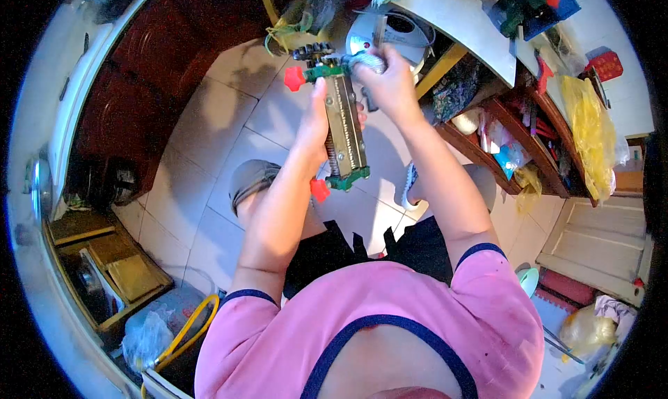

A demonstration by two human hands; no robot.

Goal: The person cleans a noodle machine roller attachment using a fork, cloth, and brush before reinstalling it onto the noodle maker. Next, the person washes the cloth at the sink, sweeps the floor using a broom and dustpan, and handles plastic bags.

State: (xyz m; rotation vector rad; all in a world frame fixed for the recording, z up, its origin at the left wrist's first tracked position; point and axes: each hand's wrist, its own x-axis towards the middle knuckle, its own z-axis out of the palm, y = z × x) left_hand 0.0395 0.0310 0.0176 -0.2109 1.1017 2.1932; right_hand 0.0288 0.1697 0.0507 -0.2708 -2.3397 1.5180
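Note:
My left hand [314,124] is wrapped round a geared roller unit [342,121], which looks like the roller head of a noodle machine. It has a long metal body, green end pieces, red knobs [295,79] on its left side and dark gears [313,52] at the far end. At that far end, the fingers of my right hand [391,82] are closed on a pale, ribbed bundle [369,62] that looks like a rag. The bundle is close to the gears; whether they touch is unclear. A narrow greyish bar [380,30] shows just beyond my right fingers.
Beyond my hands stands a round white appliance [400,34]. Open shelves [515,131] with bags are at the right, near a hanging yellow plastic bag [588,134]. A dark red cabinet [163,58] lines the left. A wooden drawer [132,277] and yellow hose [188,329] sit lower left.

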